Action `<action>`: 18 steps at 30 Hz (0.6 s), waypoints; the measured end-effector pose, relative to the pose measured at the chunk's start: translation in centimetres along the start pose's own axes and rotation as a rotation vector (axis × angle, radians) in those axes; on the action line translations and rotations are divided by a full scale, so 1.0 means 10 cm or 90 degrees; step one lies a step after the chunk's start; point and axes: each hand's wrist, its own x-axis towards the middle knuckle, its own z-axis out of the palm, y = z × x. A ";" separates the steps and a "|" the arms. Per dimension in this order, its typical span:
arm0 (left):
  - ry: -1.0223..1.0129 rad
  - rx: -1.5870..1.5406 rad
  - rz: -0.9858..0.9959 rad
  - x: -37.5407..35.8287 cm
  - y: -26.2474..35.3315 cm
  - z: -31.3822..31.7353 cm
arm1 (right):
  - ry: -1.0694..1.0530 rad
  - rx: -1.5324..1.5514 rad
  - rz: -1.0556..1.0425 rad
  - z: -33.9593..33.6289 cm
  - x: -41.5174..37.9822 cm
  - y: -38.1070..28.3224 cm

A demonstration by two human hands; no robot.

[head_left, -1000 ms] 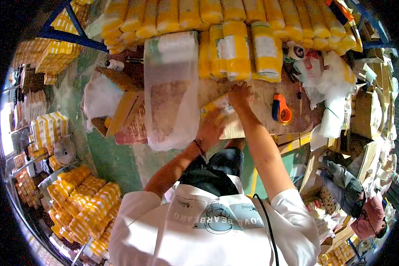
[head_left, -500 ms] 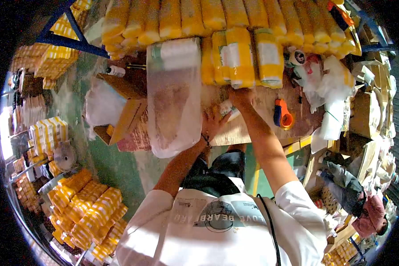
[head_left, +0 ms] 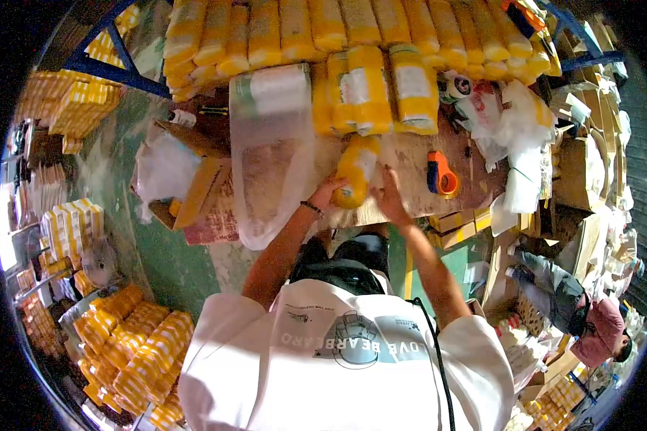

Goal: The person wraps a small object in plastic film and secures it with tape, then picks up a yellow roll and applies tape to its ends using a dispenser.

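A yellow roll-shaped packet (head_left: pixel 356 174) with a pale label lies slantwise near the front edge of the wooden table (head_left: pixel 438 147). My left hand (head_left: pixel 328 194) grips its lower left side. Just right of the packet is my right hand (head_left: pixel 390 197), fingers apart and holding nothing. A clear plastic bag (head_left: pixel 273 158) lies flat to the left, its front end hanging over the table edge. Beyond my hands, labelled yellow packets (head_left: pixel 367 90) lie together, with another labelled packet (head_left: pixel 415 90) beside them.
An orange and blue tape dispenser (head_left: pixel 443 174) rests on the right. Many yellow rolls (head_left: pixel 295 32) line the back. An open cardboard box (head_left: pixel 201 190) stands left; crumpled plastic (head_left: pixel 521 115) lies right. Stacked yellow packs (head_left: pixel 133 337) sit on the lower left. Another person (head_left: pixel 600 330) is at far right.
The yellow packet now lies between my hands, gripped by the left. My right hand has drawn back from the labelled packets toward me. The view has shifted slightly.
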 end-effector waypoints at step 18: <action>-0.006 -0.394 -0.119 -0.42 -0.26 -0.24 | -0.044 0.157 0.014 0.35 -0.40 -0.78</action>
